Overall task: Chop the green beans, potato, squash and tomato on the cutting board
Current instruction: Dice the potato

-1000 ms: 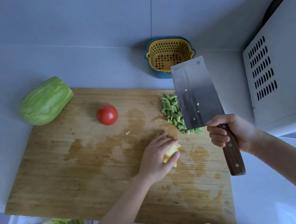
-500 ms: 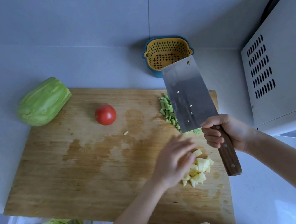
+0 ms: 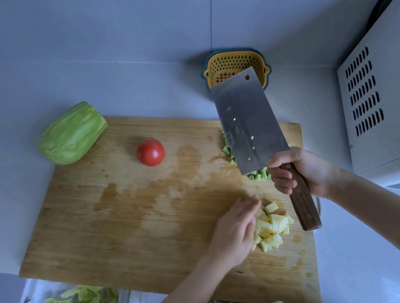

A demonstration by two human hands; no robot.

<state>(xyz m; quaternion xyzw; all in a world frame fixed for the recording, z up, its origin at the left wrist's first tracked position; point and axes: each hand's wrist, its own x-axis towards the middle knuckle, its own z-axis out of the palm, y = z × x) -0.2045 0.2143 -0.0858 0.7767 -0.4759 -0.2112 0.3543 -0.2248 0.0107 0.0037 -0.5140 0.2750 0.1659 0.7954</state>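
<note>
**Potato Cubes Being Heaped**

The left hand [image 3: 233, 235], fingers straight, is set against the potato cubes [image 3: 273, 226], near right on the cutting board [image 3: 125, 215], presumably to heap them. The cleaver [image 3: 248, 122] is gripped by the right hand [image 3: 299, 175], raised clear.

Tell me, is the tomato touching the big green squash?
Apart. The head view shows bare cutting board between the tomato and the squash.
</note>
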